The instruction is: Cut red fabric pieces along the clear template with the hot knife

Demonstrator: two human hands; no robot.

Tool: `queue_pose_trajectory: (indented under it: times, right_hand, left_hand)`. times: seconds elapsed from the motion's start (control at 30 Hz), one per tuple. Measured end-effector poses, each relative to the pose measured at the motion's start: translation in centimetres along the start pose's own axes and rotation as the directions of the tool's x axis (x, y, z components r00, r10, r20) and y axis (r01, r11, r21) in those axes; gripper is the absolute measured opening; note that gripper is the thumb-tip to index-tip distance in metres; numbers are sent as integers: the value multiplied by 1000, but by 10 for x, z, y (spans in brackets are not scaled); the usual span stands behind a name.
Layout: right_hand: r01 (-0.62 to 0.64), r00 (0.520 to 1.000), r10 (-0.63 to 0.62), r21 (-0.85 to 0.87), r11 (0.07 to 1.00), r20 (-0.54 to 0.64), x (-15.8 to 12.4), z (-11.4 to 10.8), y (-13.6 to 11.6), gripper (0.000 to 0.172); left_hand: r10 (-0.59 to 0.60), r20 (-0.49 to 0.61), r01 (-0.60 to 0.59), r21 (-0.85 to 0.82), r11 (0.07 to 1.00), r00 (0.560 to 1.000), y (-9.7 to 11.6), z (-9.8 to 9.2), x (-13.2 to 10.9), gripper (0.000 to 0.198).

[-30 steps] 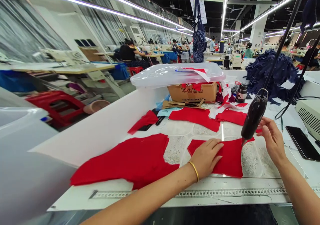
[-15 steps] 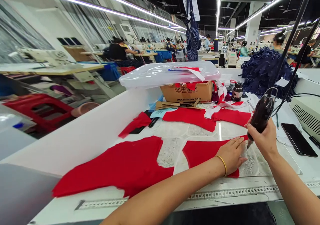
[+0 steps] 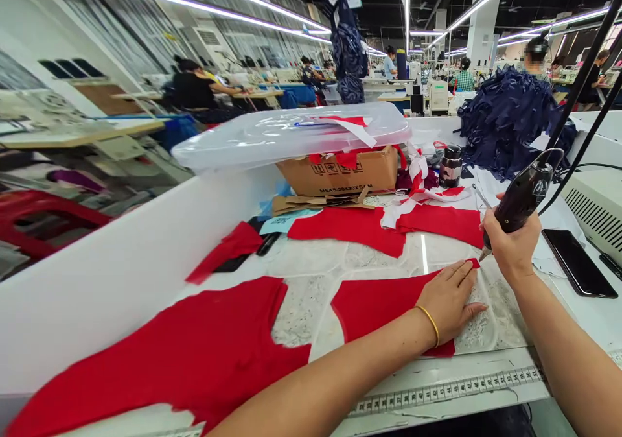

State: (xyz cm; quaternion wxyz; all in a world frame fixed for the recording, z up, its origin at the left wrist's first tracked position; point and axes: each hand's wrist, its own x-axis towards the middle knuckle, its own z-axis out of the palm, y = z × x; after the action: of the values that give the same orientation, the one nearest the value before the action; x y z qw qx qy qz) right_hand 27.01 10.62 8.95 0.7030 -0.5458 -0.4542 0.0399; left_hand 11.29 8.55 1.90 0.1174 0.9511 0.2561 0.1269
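My left hand [image 3: 449, 304], wearing a gold bangle [image 3: 430, 325], lies flat on a red fabric piece [image 3: 376, 310], pressing it down. That piece rests on a white lace-patterned sheet [image 3: 486, 314]. My right hand [image 3: 512, 239] grips a black corded handheld cutter [image 3: 525, 197]. The cutter's pointed metal tip [image 3: 484, 254] is close to the fabric's upper right corner, though contact is hard to judge. A larger red fabric panel [image 3: 165, 353] lies to the left, partly under my left forearm. Further red pieces [image 3: 347, 229] lie beyond my hands.
A clear plastic lid [image 3: 291, 135] lies on a cardboard box [image 3: 337, 171]. A black phone [image 3: 578, 262] lies at right, beside a white machine [image 3: 595, 207]. A tape measure [image 3: 444, 391] runs along the table edge. Navy fabric [image 3: 505, 122] is heaped behind; co-workers sit beyond.
My right hand has closed on the cutter and brought its tip down near the fabric corner. My left hand has slid right across the red piece. The view has swung left.
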Motion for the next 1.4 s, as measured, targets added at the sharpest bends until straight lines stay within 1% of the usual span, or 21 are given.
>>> queue_pose_trajectory:
  times: [0.17, 0.4, 0.53, 0.7, 0.8, 0.9, 1.03, 1.1, 1.23, 1.3, 1.4]
  right_hand:
    - [8, 1000, -8, 17, 1000, -6, -1, 1, 3, 25]
    - [35, 999, -35, 30, 999, -2, -2, 2, 4, 24]
    - [13, 1000, -12, 55, 998, -19, -3, 3, 2, 23]
    - [-8, 1000, 10, 69, 998, -30, -3, 4, -2, 26]
    - [-32, 999, 33, 48, 998, -25, -4, 4, -3, 26]
    - [-48, 998, 48, -7, 999, -36, -5, 5, -4, 27]
    - [13, 997, -20, -89, 996, -75, -5, 8, -5, 24]
    - [12, 996, -20, -85, 996, -91, -6, 8, -5, 24]
    - [-37, 996, 40, 40, 999, -75, -7, 1, -4, 30]
    - [-21, 996, 26, 64, 998, -80, -7, -5, -4, 33]
    - [-5, 997, 10, 57, 998, -78, -9, -12, -6, 32]
  left_hand:
    - [10, -18, -10, 21, 1000, 1000, 1, 3, 0, 67]
    - [33, -21, -33, 21, 999, 999, 1, 1, 0, 69]
    - [25, -9, -25, 36, 999, 1000, 2, 0, 1, 70]
    - [17, 4, -17, 59, 998, 1000, 4, -2, 2, 70]
    - [11, -4, -10, 65, 998, 1000, 5, -2, 2, 69]
    - [9, -2, -9, 71, 997, 1000, 5, -2, 2, 69]
    - [6, 17, -7, 78, 997, 1000, 5, -3, 2, 68]
    - [8, 23, -10, 72, 997, 1000, 6, -6, 3, 67]
    - [12, 14, -13, 75, 997, 1000, 8, -20, -1, 63]
    - [23, 17, -24, 92, 995, 1000, 8, -30, -8, 58]
    - [51, 27, -53, 102, 993, 998, 4, -43, -29, 54]
